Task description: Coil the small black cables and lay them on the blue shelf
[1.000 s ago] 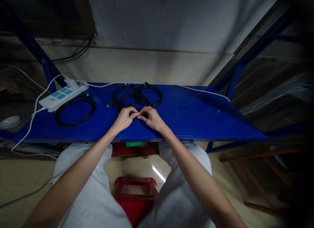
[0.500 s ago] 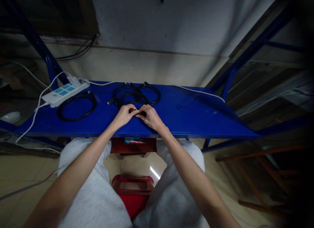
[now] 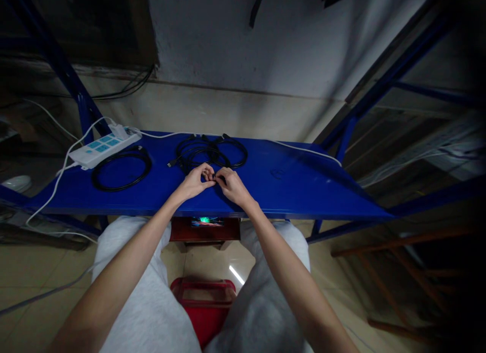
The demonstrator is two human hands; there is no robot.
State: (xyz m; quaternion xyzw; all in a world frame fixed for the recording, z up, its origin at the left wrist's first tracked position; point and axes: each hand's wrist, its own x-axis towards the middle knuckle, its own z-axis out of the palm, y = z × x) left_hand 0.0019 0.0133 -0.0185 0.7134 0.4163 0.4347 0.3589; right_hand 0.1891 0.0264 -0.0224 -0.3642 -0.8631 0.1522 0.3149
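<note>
Close together over the front half of the blue table, my left hand (image 3: 198, 182) and my right hand (image 3: 232, 185) meet at the fingertips. A small dark thing (image 3: 214, 177) shows between them, too small and shaded to name. My right thumb and fingers are pinched at it. The left fingers are curled, with the thumb reaching toward the right hand. Just behind the hands lies a pile of coiled black cables (image 3: 197, 149), overlapping one another. One cable plug (image 3: 172, 163) points out to the left of the pile.
A single black cable coil (image 3: 95, 177) lies at the left, beside a white power strip (image 3: 85, 156) with blue sockets. White cords run along the back edge of the blue table (image 3: 304, 191). Below are a small reddish-brown stand (image 3: 224, 233) and a red stool (image 3: 207, 312).
The whole view has shifted slightly. My left fingers have curled more and loosened a little from the right fingertips. The coiled cables stay where they were on the table.
</note>
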